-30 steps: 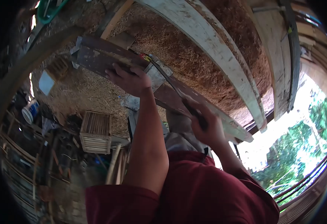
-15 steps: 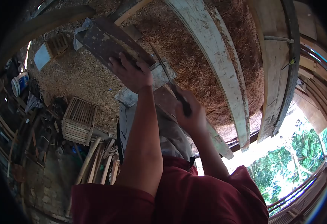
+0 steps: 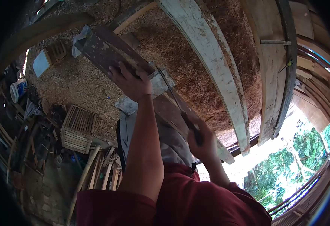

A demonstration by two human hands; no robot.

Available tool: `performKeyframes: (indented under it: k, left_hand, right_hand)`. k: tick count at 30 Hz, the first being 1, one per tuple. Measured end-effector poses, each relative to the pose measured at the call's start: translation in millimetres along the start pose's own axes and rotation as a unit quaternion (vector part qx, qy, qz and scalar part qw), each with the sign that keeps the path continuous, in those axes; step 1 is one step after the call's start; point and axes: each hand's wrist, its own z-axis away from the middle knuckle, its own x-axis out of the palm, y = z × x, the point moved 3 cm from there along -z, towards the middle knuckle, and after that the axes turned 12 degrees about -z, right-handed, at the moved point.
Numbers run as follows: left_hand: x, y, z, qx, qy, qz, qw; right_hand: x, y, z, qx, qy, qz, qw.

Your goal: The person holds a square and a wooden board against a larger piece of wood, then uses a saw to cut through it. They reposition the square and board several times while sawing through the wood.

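Note:
My left hand [image 3: 131,83] lies with fingers spread on a dark brown, worn wooden board [image 3: 104,52]. The board runs diagonally across a pale, paint-flecked wooden block [image 3: 126,105] in front of my legs. In my right hand [image 3: 205,141], the fingers are wrapped round the dark handle of what looks like a hand saw [image 3: 174,98]. Its narrow blade is seen almost edge-on, so teeth cannot be made out. The blade crosses the board beside the block, to the right of my left hand, its tip pointing up and left.
Long whitish planks [image 3: 210,56] and a wide wooden plank [image 3: 272,79] stand to the right. Shavings cover the ground. A slatted wooden crate [image 3: 78,128], wood strips [image 3: 102,173] and a white-and-blue bucket [image 3: 18,90] are at left. Greenery shows at lower right.
My right hand has drawn the saw back along its length, down and to the right, closer to my body. My left hand stays on the board.

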Motion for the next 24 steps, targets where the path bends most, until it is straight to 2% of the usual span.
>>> performKeyframes:
  k: [1,4,6,9,12,13,15,17,20,23,24]
  left_hand:
    - [1.1,-1.8,0.6,0.004,0.003,-0.004,1.000]
    - [2.2,-1.6,0.8,0.014,0.011,-0.009,1.000]
    - [-1.3,0.0,0.3,0.007,0.014,-0.010,1.000]
    - [-0.8,-0.8,-0.5,0.005,0.013,-0.011,1.000]
    - [-1.3,-1.0,-0.9,0.007,0.015,-0.011,1.000]
    - [-0.4,0.9,-3.6,0.004,0.016,-0.006,1.000]
    - [-1.6,0.3,-0.6,0.000,0.013,-0.001,1.000]
    - [-3.2,-2.3,3.6,0.002,0.010,-0.004,1.000]
    - [-2.6,-1.1,0.8,0.001,0.012,-0.001,1.000]
    - [-1.5,-0.6,-1.1,-0.003,0.010,-0.002,1.000]
    - [-1.7,0.8,-0.6,-0.005,0.009,-0.001,1.000]
  right_hand:
    - [-8.2,-1.8,18.5,0.025,0.004,-0.007,1.000]
    - [10.6,5.5,-11.8,-0.024,0.007,0.048,0.999]
    - [26.6,19.7,-41.1,-0.057,0.002,0.021,0.998]
    - [7.9,13.4,-16.8,-0.022,-0.007,0.022,0.999]
    - [-19.3,-2.0,17.1,0.097,-0.022,-0.021,0.995]
    - [-13.8,-0.6,9.0,0.081,-0.026,-0.021,0.996]
    - [22.3,13.2,-36.4,-0.009,-0.018,-0.007,1.000]
    - [32.2,14.8,-54.8,-0.029,-0.007,-0.006,1.000]
    - [6.8,9.8,-3.6,-0.002,-0.009,0.010,1.000]
    - [-2.4,9.9,3.0,0.006,-0.015,0.018,1.000]
    - [3.3,16.1,-8.7,-0.025,-0.015,0.026,0.999]
